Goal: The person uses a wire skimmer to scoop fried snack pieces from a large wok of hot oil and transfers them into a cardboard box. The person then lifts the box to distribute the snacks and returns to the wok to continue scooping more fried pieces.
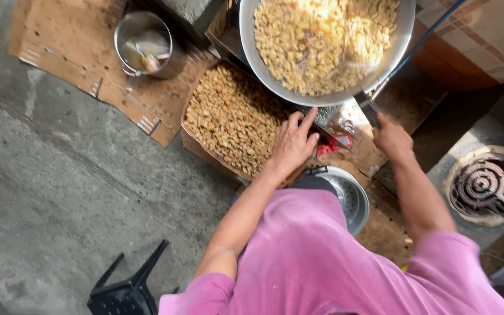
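Concrete floor [59, 192] open leftward | left hand [293, 143] at box [234, 116] edge

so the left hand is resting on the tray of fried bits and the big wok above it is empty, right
Not quite. The head view shows the left hand on the tray of fried bits, but the wok above it is not empty: it is filled with pale pieces.

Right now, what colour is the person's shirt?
Pink, in the head view: the shirt fills the bottom of the frame.
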